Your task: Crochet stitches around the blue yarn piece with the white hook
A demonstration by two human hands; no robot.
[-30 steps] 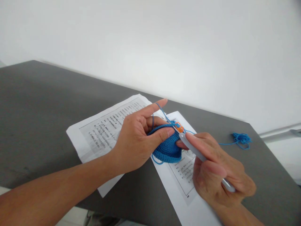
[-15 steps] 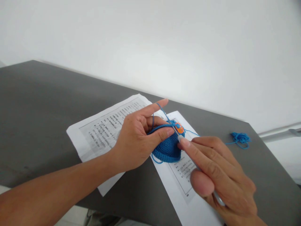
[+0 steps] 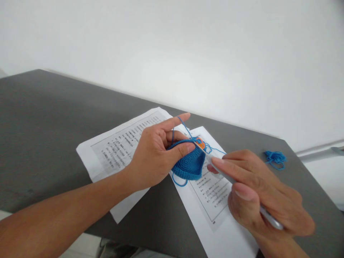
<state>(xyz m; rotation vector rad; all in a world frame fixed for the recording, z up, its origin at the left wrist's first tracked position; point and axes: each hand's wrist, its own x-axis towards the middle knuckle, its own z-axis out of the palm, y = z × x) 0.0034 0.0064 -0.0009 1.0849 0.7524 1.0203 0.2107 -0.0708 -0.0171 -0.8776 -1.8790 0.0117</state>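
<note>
My left hand (image 3: 158, 154) pinches the upper edge of a blue crochet piece (image 3: 189, 163), round and cupped, between thumb and fingers. Its index finger points out with blue yarn (image 3: 184, 125) looped over it, running down to the stitches. An orange stitch marker (image 3: 200, 143) sits at the piece's upper right edge. My right hand (image 3: 258, 190) is closed round the grey handle of a crochet hook (image 3: 227, 176). The hook's metal shaft reaches the edge of the piece beside the marker; its tip is hidden among the yarn.
Two printed sheets lie under my hands, one at the left (image 3: 118, 147) and one at the right (image 3: 206, 200), on a dark grey table (image 3: 67, 118). A small bundle of blue yarn (image 3: 275, 158) rests at the right. Behind the table stands a white wall (image 3: 172, 53).
My right hand has moved right and slightly down, tilting the hook flatter, so more of its handle shows. The crochet piece has shifted a little left and turned, with the marker partly covered.
</note>
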